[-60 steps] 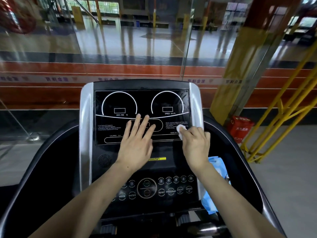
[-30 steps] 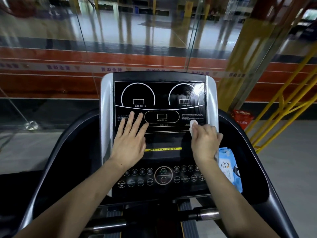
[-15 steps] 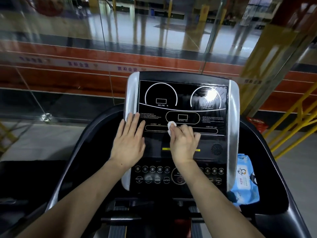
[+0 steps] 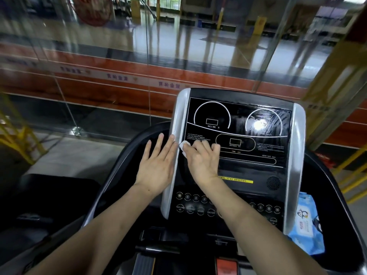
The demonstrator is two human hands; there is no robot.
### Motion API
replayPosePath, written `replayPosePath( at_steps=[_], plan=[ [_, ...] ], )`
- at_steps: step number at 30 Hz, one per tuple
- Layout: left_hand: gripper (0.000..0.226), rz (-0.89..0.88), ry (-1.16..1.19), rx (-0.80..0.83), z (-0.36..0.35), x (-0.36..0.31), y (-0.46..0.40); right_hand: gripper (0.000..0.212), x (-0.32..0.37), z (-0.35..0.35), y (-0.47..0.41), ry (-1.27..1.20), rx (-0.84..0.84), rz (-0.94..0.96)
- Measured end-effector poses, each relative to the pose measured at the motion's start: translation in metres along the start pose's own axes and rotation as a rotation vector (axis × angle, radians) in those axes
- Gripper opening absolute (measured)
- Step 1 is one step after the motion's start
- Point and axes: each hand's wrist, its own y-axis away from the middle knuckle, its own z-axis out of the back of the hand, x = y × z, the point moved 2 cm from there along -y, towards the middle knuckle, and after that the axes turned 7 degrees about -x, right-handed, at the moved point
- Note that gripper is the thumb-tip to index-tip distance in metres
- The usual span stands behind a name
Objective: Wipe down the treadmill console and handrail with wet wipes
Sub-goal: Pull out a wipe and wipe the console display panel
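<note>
The black treadmill console [image 4: 248,135] stands ahead with silver side strips and wet streaks on its right dial. My right hand [image 4: 200,159] presses a small white wet wipe [image 4: 183,147] against the console's lower left display area, fingers curled over the wipe. My left hand [image 4: 156,167] lies flat with straight fingers on the left silver strip [image 4: 178,120] and the dark surround beside it. The curved black handrail [image 4: 111,185] runs down the left side.
A blue pack of wet wipes [image 4: 305,227] lies in the tray right of the console. A row of round buttons [image 4: 192,203] sits below my hands. Glass panels stand beyond the console, and yellow railings flank both sides.
My right hand has slid the wipe leftward across the display, from its right edge to its left edge. My left hand has shifted left off the screen onto the silver strip.
</note>
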Motion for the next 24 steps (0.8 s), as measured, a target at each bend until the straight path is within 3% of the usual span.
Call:
replayPosePath(
  at_steps=[3, 12, 21, 24],
  plan=[
    [0.063, 0.003, -0.003, 0.022, -0.001, -0.005, -0.001, 0.002, -0.002, 0.003, -0.005, 0.022, -0.035, -0.014],
    [0.063, 0.011, 0.016, 0.040, -0.003, -0.031, -0.017, 0.004, -0.031, 0.006, -0.021, 0.044, -0.083, -0.096],
    [0.063, -0.085, 0.070, 0.004, -0.012, -0.085, -0.052, 0.006, -0.138, 0.037, 0.004, 0.156, -0.205, -0.251],
    [0.063, -0.119, 0.094, -0.013, -0.015, -0.107, -0.063, 0.016, -0.170, 0.051, 0.016, 0.214, -0.225, -0.299]
  ],
)
